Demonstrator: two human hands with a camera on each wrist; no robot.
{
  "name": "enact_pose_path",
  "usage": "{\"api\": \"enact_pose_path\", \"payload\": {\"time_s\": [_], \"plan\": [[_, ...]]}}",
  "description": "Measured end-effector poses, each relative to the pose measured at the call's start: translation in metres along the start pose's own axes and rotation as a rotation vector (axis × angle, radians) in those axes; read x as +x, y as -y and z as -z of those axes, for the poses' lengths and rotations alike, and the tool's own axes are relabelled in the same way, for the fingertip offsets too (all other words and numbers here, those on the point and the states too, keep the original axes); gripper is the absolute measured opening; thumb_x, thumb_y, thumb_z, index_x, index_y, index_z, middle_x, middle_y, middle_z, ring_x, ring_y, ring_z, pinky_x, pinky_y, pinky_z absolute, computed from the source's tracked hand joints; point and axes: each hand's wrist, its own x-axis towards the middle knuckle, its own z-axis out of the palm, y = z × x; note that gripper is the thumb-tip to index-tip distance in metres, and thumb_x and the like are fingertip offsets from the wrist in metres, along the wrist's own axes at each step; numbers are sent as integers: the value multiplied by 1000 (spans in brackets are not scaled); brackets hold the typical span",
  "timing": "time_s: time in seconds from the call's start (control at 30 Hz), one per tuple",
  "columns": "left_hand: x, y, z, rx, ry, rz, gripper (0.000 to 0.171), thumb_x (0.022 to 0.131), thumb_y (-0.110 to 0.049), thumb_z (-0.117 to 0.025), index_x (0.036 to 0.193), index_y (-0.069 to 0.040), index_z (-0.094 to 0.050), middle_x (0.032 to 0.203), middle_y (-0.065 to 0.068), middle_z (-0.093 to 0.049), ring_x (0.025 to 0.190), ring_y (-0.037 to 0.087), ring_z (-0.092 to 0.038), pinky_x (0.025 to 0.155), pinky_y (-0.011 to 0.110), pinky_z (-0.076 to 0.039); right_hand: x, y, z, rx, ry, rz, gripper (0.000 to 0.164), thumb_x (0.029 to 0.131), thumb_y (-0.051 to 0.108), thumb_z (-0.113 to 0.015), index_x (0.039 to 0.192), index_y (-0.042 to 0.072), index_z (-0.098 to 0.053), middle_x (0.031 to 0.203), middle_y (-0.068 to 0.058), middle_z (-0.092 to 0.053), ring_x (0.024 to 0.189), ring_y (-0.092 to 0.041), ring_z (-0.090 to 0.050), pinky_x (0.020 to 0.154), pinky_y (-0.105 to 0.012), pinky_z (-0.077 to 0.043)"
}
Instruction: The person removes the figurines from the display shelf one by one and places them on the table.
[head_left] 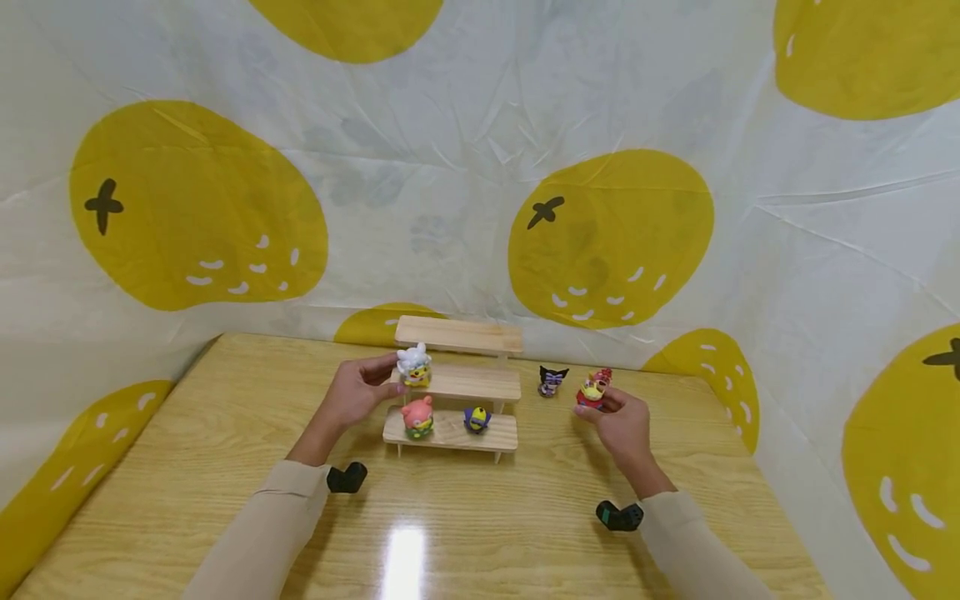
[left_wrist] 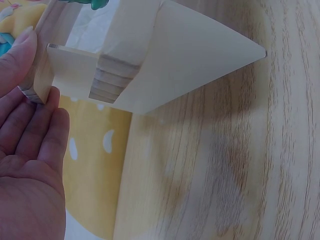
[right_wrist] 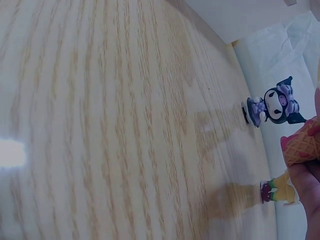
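My left hand (head_left: 358, 390) holds a yellow figurine with a white puffy top (head_left: 415, 365) at the left end of the middle shelf of a three-tier wooden stand (head_left: 480, 382). In the left wrist view, my thumb and fingertips lie at the end of a shelf board (left_wrist: 36, 82). My right hand (head_left: 624, 421) pinches a red-and-yellow figurine (head_left: 592, 392) right of the stand. In the right wrist view, its waffle-patterned surface (right_wrist: 302, 145) shows, the rest cut off by the frame. A black-and-purple eared figurine (head_left: 551, 382) stands on the table just left of that hand.
On the lowest shelf sit a pink figurine (head_left: 418, 417) and a blue-and-yellow one (head_left: 477, 420). Another yellow figurine with a maroon base (right_wrist: 280, 190) stands beyond my right hand. Lemon-patterned cloth (head_left: 420, 225) hangs behind the wooden table (head_left: 570, 500).
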Motion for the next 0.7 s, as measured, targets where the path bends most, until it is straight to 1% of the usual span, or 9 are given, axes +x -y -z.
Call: {"api": "enact_pose_path", "payload": {"time_s": [0.13,0.33,0.5,0.7], "plan": [[0,-1,-1,-7,3,-1,57,92,-7,-79,145,3,-59,147,23,-59,138,40,-58,114,50,-50,1,-4,3,-11,12,-8,50,87,7,-85,132,-7,-68,126,-28,-72,85,10,-66,71,-9,-58],[0,-1,-2,-4,1,4,58,93,-8,-79,145,2,-58,148,23,-59,138,40,-57,114,51,-50,6,-11,8,-22,13,-11,54,87,7,-85,135,-7,-65,130,-29,-69,90,8,-67,72,-8,-58],[0,0,-2,-5,-3,10,58,92,-8,-79,145,3,-58,148,23,-59,138,40,-58,114,50,-50,7,-14,10,-32,18,-4,56,87,7,-85,137,-8,-64,131,-30,-68,94,4,-69,73,-8,-58],[-1,-1,-1,-6,-6,13,57,91,-6,-80,144,3,-59,146,23,-60,138,40,-58,114,50,-50,8,-18,11,-60,18,9,56,87,6,-84,137,-9,-63,130,-30,-68,103,-9,-73,73,-7,-57]]}}
